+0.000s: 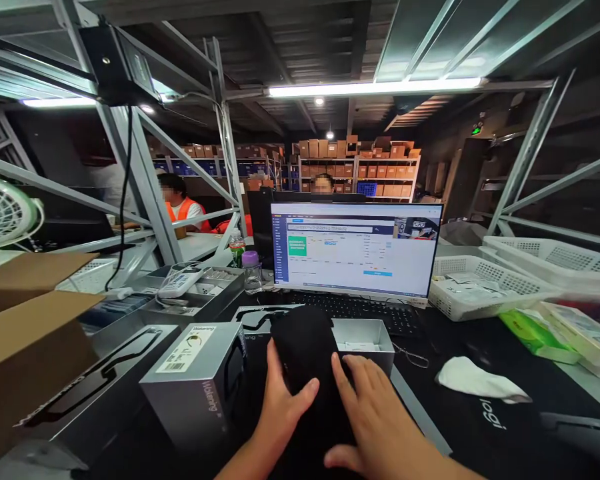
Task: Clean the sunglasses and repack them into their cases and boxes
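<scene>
A soft-looking black case (304, 343) stands tilted in front of me, just below the keyboard. My left hand (284, 400) grips its left side, the thumb lying across the front. My right hand (375, 410) is open, its fingers stretched out and fingertips against the case's right edge, thumb apart. Behind the case is an open grey box (387, 357) with white contents. Left of my hands stands a closed grey box (185, 377) with a product label and a glasses picture. Another flat printed box (260, 313) lies partly hidden behind the case.
A monitor (350, 260) and black keyboard (330, 307) stand ahead. To the right are a white cloth (480, 380), a green packet (535, 333) and a white basket (490, 287). At left are a cardboard box (30, 373), a long printed box (110, 393) and a purple-capped bottle (252, 273).
</scene>
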`<state>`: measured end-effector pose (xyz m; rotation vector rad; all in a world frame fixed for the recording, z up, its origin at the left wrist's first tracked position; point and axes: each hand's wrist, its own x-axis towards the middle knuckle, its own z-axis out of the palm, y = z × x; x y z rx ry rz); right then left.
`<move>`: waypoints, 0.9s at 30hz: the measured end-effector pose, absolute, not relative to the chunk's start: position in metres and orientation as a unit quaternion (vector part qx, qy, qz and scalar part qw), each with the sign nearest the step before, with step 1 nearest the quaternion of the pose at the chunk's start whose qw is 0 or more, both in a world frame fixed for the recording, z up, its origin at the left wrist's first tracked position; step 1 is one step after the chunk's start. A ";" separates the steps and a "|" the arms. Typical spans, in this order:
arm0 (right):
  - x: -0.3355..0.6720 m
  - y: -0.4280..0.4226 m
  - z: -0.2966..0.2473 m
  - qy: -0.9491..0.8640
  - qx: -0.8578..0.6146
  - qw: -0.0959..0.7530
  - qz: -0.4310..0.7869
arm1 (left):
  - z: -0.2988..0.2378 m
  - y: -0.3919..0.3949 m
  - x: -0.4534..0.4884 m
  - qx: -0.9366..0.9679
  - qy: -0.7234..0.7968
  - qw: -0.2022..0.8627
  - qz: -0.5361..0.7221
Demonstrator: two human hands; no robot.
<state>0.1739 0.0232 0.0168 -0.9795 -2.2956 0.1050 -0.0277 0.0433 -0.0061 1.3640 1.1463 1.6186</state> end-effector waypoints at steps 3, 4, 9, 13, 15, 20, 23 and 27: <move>0.204 0.028 0.065 -0.858 -0.358 0.327 0.169 | -0.009 0.046 -0.035 0.652 0.433 0.272 0.561; 0.212 0.032 0.078 -0.838 -0.358 0.356 0.207 | -0.007 0.045 -0.036 0.703 0.409 0.240 0.530; 0.221 0.058 0.092 -0.818 -0.291 0.396 0.298 | 0.001 0.030 -0.026 0.864 0.295 0.174 0.369; 0.201 0.071 0.068 -0.786 -0.305 0.462 0.275 | -0.012 0.032 -0.012 0.839 0.319 0.189 0.397; 0.192 0.075 0.059 -0.744 -0.338 0.529 0.230 | -0.022 0.036 -0.007 0.811 0.362 0.216 0.405; 0.189 0.075 0.059 -0.690 -0.318 0.599 0.252 | -0.033 0.045 -0.012 0.726 0.439 0.272 0.455; 0.193 0.065 0.068 -0.708 -0.266 0.598 0.264 | -0.029 0.051 -0.023 0.676 0.438 0.321 0.497; 0.188 0.043 0.070 -0.814 -0.167 0.534 0.156 | -0.013 0.055 -0.033 0.603 0.452 0.355 0.554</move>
